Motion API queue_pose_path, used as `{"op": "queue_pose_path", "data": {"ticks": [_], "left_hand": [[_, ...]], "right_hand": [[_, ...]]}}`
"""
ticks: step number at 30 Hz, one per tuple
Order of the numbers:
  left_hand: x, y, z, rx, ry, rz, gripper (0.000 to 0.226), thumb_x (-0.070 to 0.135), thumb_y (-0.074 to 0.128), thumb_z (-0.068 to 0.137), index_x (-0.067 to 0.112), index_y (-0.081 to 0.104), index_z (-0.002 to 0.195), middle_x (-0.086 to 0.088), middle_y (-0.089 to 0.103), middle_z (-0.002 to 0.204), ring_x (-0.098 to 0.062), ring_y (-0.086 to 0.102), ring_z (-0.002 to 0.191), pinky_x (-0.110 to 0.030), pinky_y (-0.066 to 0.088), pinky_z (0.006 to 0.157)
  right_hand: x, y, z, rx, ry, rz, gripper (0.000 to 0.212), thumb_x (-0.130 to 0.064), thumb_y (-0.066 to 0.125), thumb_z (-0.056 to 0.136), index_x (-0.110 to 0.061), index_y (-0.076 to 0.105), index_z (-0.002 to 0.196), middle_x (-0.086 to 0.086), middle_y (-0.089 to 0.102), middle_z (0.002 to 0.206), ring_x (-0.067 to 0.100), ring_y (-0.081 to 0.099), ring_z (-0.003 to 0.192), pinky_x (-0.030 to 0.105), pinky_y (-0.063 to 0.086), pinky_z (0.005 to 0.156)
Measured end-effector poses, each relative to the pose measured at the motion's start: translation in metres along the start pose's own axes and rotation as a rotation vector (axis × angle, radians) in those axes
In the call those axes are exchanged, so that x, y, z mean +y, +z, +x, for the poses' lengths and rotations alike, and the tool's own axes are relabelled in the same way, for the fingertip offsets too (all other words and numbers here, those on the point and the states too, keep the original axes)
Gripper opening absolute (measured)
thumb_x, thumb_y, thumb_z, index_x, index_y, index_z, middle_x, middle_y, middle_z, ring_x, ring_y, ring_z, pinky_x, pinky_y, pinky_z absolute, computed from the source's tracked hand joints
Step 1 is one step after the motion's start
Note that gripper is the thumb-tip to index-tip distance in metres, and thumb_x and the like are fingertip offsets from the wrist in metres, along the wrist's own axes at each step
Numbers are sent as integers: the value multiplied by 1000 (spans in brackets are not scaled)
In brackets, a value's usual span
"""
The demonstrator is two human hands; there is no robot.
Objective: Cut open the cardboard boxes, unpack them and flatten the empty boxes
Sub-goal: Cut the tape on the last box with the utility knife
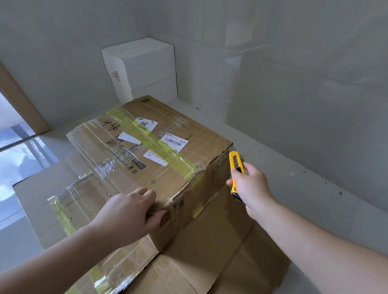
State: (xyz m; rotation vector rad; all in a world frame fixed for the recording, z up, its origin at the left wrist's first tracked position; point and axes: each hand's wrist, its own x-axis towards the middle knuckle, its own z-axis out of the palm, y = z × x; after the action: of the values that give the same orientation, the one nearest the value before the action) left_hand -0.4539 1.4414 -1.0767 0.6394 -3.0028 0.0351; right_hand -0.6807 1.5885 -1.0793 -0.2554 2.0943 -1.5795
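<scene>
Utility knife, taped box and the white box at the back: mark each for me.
utility knife (235,162), head view, on its yellow handle above the right hand.
taped box (163,174), head view, on its top face.
white box (148,68), head view, on its front face.

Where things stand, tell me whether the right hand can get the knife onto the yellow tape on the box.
Probably yes: the right hand holds the utility knife beside the box, with nothing between it and the yellow tape.
</scene>
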Motion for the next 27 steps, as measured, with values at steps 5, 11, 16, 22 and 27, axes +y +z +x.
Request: {"op": "queue_pose_path", "data": {"ticks": [5, 11, 16, 22, 27], "left_hand": [[1, 1, 1, 12, 10, -24, 37, 58, 39, 89, 25, 46, 76, 12, 44, 70, -6, 49, 52, -21, 42, 48], [4, 0, 6, 5, 8, -30, 38, 58, 38, 89, 24, 46, 76, 12, 45, 71, -9, 50, 54, -25, 47, 51], [4, 0, 7, 2, 12, -15, 38, 58, 38, 89, 24, 46, 76, 12, 45, 70, -9, 51, 54, -27, 49, 52], [4, 1, 7, 4, 30, -32, 36, 54, 39, 90, 23, 46, 75, 11, 45, 68, -10, 50, 53, -27, 49, 52], [4, 0, 7, 13, 44, -41, 34, 50, 41, 92, 22, 46, 73, 11, 45, 67, -10, 50, 54, -27, 49, 54]], "right_hand": [[1, -2, -4, -28, 3, -31, 42, -23, 51, 96, -17, 46, 138, 6, 67, 84, 10, 60, 71, 20, 46, 49], [4, -2, -14, -73, 2, -37, 41, -21, 51, 96, -19, 46, 137, 2, 63, 80, 12, 61, 74, 19, 48, 47], [11, 2, -23, -114, -3, -52, 42, -23, 52, 96, -19, 46, 137, 2, 64, 83, 14, 62, 75, 20, 53, 49], [15, 6, -33, -154, -17, -94, 38, -26, 52, 96, -19, 48, 133, 5, 65, 87, 14, 62, 78, 26, 54, 57], [13, 9, -42, -195, -29, -82, 20, -26, 52, 96, -22, 54, 115, 8, 65, 83, 16, 60, 73, 32, 57, 58]]}}
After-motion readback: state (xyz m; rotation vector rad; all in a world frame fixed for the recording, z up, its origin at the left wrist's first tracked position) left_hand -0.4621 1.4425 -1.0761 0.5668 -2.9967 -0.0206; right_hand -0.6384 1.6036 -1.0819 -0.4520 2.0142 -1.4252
